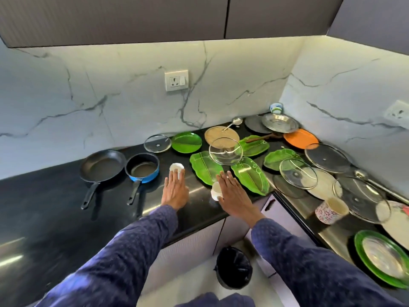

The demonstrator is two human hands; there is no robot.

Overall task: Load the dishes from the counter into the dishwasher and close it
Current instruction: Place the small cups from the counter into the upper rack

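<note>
We held both hands flat and open over the counter (66, 207) near its front edge, the left hand (174, 191) just short of one white cup (176, 167), the right hand (232, 193) beside another cup (215, 190) at its thumb.

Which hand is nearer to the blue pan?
Left. The left hand is just right of the blue pan; the right hand is farther right, past a white cup.
</note>
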